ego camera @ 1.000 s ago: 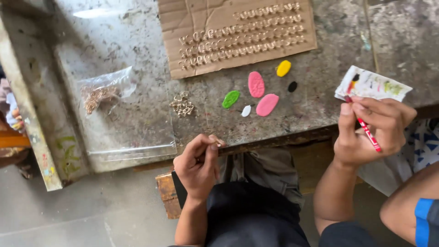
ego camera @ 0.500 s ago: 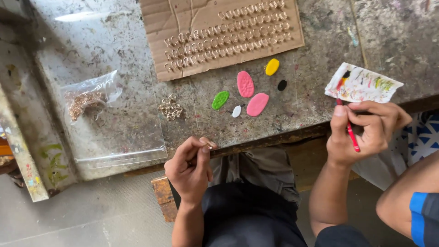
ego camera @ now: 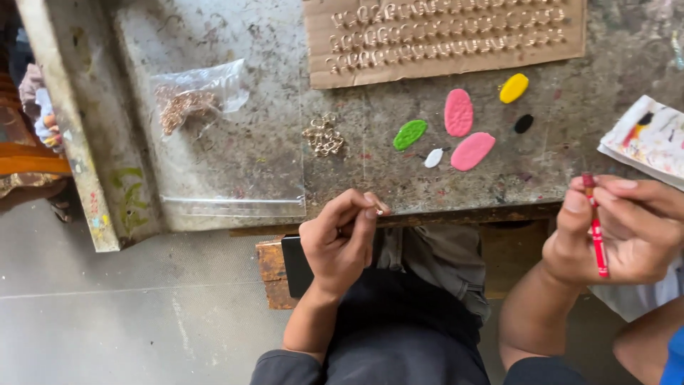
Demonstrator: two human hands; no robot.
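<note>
The left hand (ego camera: 342, 239) hovers at the near edge of the worktable (ego camera: 235, 142), its fingers curled in and the thumb and forefinger pinched together on something too small to make out. The right hand (ego camera: 613, 228) is closed round a thin red tool (ego camera: 596, 227), held upright between thumb and fingers (it may be a brush or pen, its tip is hidden), just below a paint-smeared paper (ego camera: 648, 139) that lies at the table's right edge.

Between the two hands, further back on the stained top, lie flat blobs of colour: a green one (ego camera: 410, 134), two pink ones (ego camera: 459, 112) (ego camera: 472, 151), a yellow one (ego camera: 514, 88), a black dot (ego camera: 524, 123) and a small white one (ego camera: 433, 157). A little heap of gold metal links (ego camera: 324, 137) sits left of the green blob, well apart from the left hand. A sheet of cardboard (ego camera: 442, 32) at the far side carries rows of the same small gold pieces. To the left, a clear plastic bag (ego camera: 214, 142) holds more of them bunched in its upper corner.

The table's near edge runs just above the left knuckles; below it are the person's lap and a wooden seat (ego camera: 271, 260), with bare grey floor (ego camera: 128, 314) to the left.
</note>
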